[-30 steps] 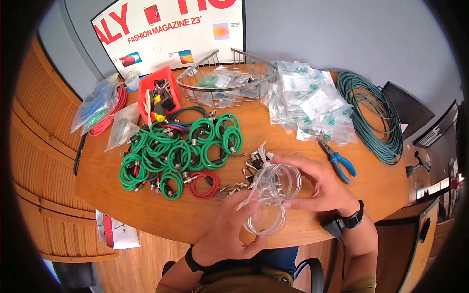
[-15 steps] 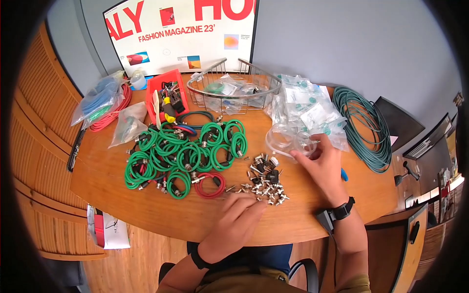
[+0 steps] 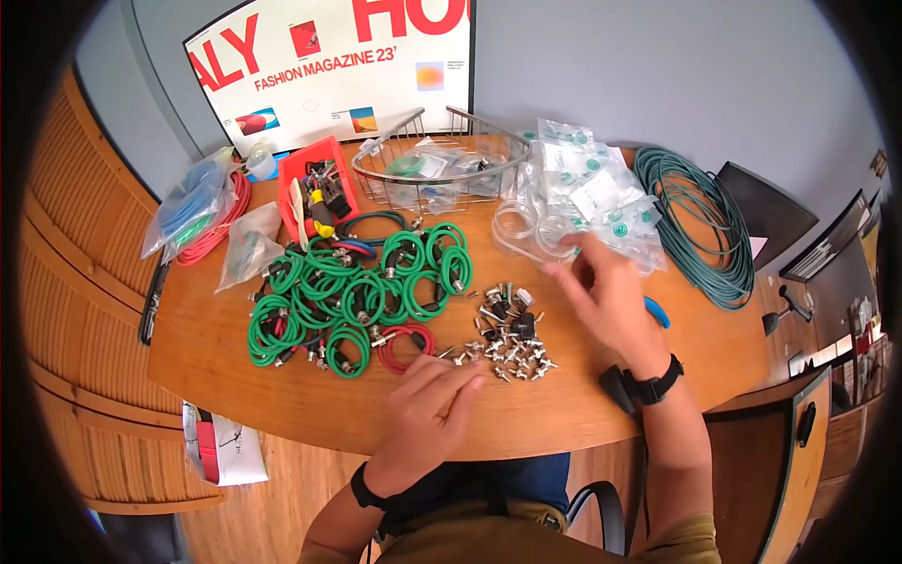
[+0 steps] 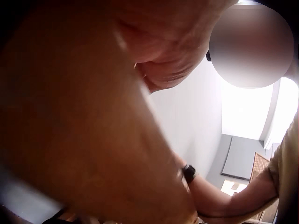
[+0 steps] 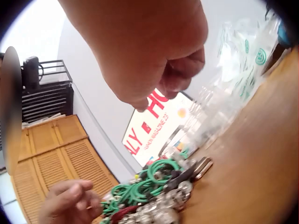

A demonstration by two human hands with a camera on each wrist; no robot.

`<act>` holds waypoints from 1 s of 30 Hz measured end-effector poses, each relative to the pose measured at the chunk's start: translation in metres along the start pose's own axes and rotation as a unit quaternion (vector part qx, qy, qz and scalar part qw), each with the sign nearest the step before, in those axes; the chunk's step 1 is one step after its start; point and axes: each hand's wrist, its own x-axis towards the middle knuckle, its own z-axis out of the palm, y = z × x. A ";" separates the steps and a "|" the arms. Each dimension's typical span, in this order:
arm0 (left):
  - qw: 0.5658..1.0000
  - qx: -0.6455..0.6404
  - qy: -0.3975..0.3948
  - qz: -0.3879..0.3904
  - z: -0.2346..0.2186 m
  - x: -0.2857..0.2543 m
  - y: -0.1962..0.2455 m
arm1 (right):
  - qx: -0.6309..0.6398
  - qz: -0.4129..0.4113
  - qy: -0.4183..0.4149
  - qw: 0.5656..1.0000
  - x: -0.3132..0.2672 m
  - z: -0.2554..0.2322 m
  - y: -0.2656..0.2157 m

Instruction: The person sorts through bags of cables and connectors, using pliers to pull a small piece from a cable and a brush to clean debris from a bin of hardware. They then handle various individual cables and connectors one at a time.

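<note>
Left hand (image 3: 423,418): fingers loosely bent, thumb close in by the index finger, nothing visible between them; the loose metal connectors (image 3: 512,355) sit just past those fingertips, contact can't be told. Right hand (image 3: 609,296): thumb and index apart, nothing seen clamped, tips just beside the clear round containers (image 3: 513,204) (can't tell if they touch, or what's inside). Progress, as a judgement: coiling looks done, since the green cables (image 3: 362,301) lie in looped coils beyond the left fingers, with a red cable (image 3: 432,343) coiled nearer the fingertips. Connectors look like the unfinished part: mixed pile, a few black pieces among them, lying out on the table (image 3: 564,404) between the two hands, none visibly sorted. Clear containers are set down, side by side, ahead of the right fingers, with plastic bags (image 3: 601,197) beyond. A blue handle (image 3: 657,312) lies off to the right of the right hand, mostly hidden, in neither hand. Overall share complete: can't tell.
</note>
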 end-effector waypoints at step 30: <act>0.830 -0.475 0.084 -0.279 -0.023 0.100 -0.070 | 0.105 0.016 0.131 0.986 0.006 0.019 0.034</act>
